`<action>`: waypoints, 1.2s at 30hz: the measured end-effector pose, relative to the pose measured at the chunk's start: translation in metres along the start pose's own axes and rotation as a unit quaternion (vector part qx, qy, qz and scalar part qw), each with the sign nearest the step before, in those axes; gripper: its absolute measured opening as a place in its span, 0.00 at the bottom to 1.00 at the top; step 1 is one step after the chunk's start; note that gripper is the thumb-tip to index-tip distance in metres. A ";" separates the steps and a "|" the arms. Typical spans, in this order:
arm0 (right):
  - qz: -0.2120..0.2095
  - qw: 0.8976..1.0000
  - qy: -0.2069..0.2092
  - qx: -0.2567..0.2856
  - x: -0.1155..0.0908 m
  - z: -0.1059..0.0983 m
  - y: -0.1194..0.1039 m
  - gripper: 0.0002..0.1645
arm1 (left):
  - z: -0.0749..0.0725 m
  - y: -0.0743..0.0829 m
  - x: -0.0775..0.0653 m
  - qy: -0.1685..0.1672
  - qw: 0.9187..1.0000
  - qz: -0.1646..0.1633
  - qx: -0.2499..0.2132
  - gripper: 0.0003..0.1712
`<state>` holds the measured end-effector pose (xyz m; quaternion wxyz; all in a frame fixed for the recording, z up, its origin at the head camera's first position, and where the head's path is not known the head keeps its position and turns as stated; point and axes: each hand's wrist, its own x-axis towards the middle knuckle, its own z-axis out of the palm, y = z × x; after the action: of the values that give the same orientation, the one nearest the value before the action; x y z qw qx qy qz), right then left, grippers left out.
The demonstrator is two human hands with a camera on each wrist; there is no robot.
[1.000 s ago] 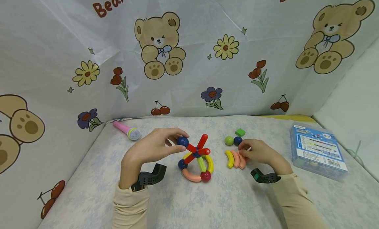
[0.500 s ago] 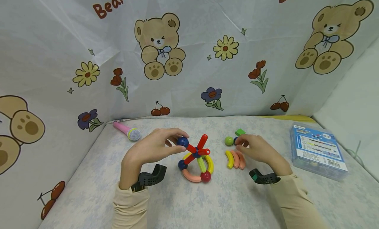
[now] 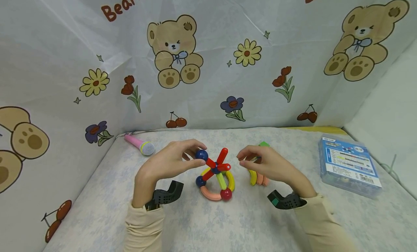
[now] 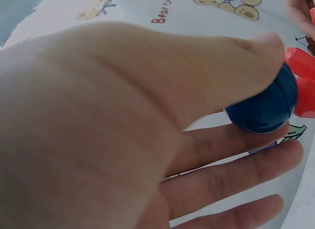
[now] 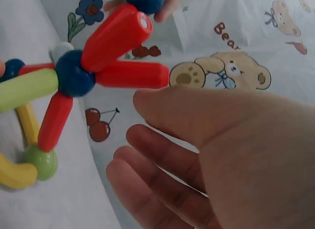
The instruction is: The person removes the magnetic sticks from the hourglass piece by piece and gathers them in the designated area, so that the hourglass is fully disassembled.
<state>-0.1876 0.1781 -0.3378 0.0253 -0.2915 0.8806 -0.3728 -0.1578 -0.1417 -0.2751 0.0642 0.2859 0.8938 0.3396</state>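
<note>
My left hand [image 3: 172, 159] pinches a dark blue ball [image 4: 263, 108] between thumb and fingers. This ball sits at the end of a red rod on a toy structure of magnetic sticks and balls [image 3: 216, 168]. Red rods [image 5: 115, 39] and a light green rod [image 5: 29, 88] branch from its blue centre ball. Below is a ring of curved yellow and pink sticks [image 3: 211, 194] joined by balls, one of them a red ball [image 3: 226, 194]. My right hand [image 3: 265, 161] hovers right of the structure, fingers loosely bent, nothing between them in the right wrist view.
Curved yellow [image 3: 253, 177] and pink sticks [image 3: 260, 179] lie partly under my right hand. A green block [image 3: 264, 144] is behind it. A clear box with a blue label [image 3: 350, 165] stands at right, a pink toy microphone [image 3: 140, 144] at back left.
My right hand has lifted away from the pink sticks and moved left toward the structure, now covering the loose balls. The left hand keeps its hold on the blue ball.
</note>
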 end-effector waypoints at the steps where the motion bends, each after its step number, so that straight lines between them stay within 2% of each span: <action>1: -0.005 1.000 -0.006 0.015 0.001 0.002 -0.003 0.11 | 0.000 0.000 0.000 0.000 1.000 -0.001 -0.002 0.23; 7: -0.051 0.997 -0.021 0.057 0.003 0.014 -0.020 0.16 | 0.002 -0.002 0.002 0.006 1.000 -0.002 -0.005 0.21; 18: -0.082 0.996 0.001 0.032 0.007 0.027 -0.027 0.15 | 0.007 -0.005 0.009 0.013 1.000 0.001 -0.022 0.19; 29: -0.068 0.997 0.008 0.030 0.006 0.027 -0.027 0.15 | 0.008 -0.004 0.010 0.016 0.999 -0.002 -0.028 0.18; 36: -0.066 0.997 -0.025 0.029 0.007 0.030 -0.025 0.14 | 0.009 -0.003 0.011 0.013 0.999 -0.007 -0.029 0.18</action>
<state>-0.1735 0.1412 -0.3414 0.0314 -0.3572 0.8473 -0.3918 -0.1654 -0.1317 -0.2831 0.0637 0.2735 0.8861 0.3688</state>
